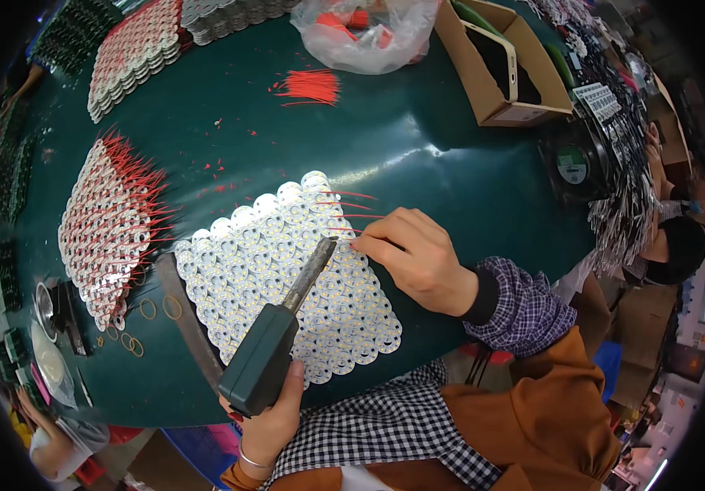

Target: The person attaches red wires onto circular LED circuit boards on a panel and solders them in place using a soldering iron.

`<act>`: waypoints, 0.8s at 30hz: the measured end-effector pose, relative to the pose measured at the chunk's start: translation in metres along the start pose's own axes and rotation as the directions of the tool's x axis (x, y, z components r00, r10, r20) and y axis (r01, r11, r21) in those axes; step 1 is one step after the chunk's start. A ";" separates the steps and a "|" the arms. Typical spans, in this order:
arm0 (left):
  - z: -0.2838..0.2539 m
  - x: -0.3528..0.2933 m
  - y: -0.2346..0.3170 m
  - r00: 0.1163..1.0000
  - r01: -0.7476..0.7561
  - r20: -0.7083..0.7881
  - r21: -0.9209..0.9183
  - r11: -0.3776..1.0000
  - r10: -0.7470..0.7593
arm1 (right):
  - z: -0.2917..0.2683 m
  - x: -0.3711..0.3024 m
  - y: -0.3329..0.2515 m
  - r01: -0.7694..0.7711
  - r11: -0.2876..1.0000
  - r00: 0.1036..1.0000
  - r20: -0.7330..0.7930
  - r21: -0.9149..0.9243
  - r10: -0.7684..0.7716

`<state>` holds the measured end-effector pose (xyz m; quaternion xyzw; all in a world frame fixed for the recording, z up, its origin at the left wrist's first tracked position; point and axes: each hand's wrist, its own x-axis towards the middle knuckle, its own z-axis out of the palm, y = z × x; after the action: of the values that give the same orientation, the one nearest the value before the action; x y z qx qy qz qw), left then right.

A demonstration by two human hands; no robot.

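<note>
Head view: a soldering iron [275, 340] is gripped by the left hand [275, 413], fingers closed round its dark handle, the tip brought down onto the sheet of white round boards [287, 278] on the green table [418, 147]. A thin red wire [344, 231] is pinched by the right hand [418, 258] just beside the tip, apparently to steady it against a board. Wired boards [107, 229] lie stacked at left

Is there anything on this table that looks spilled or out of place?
Yes. Small red wire scraps lie scattered over the green table, away from the neat bundle of red wires. A few rubber bands also lie loose.
</note>
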<state>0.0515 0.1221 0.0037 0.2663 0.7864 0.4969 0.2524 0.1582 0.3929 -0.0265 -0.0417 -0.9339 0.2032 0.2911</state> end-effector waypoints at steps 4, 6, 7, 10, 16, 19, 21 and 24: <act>0.000 -0.006 -0.007 1.000 -0.019 -0.019 0.063 0.998 0.021 | 0.005 -0.001 -0.002 -0.032 0.999 0.999 0.025 0.027 0.032; 0.000 -0.007 -0.009 1.000 -0.007 -0.015 0.064 0.998 0.008 | 0.006 -0.002 -0.002 -0.039 0.999 0.999 0.032 0.032 0.038; 0.000 -0.007 -0.009 1.000 -0.005 -0.014 0.064 0.998 0.006 | 0.006 -0.003 -0.002 -0.043 0.998 0.998 0.038 0.035 0.041; 0.002 -0.005 -0.003 1.000 -0.019 -0.012 0.034 0.999 0.019 | 0.006 -0.003 -0.001 -0.050 0.998 0.998 0.051 0.034 0.048; 0.001 -0.001 -0.003 0.998 -0.042 0.038 0.053 0.998 0.040 | 0.007 -0.002 -0.002 -0.044 0.999 0.998 0.041 0.007 0.043; 0.001 0.000 -0.001 0.993 -0.110 0.064 0.126 0.986 0.102 | 0.007 -0.002 -0.002 -0.035 0.999 0.999 0.033 -0.001 0.035; 0.000 0.001 0.001 0.971 -0.236 0.106 0.277 0.931 0.215 | 0.007 -0.001 -0.002 -0.037 0.999 0.999 0.035 -0.004 0.037; 0.006 0.003 0.012 0.999 -0.003 -0.038 0.131 0.991 0.008 | 0.007 0.000 -0.002 -0.034 0.999 0.999 0.035 -0.006 0.034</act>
<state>0.0558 0.1322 0.0117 0.2747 0.8212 0.4502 0.2179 0.1544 0.3880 -0.0312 -0.0546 -0.9386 0.2063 0.2713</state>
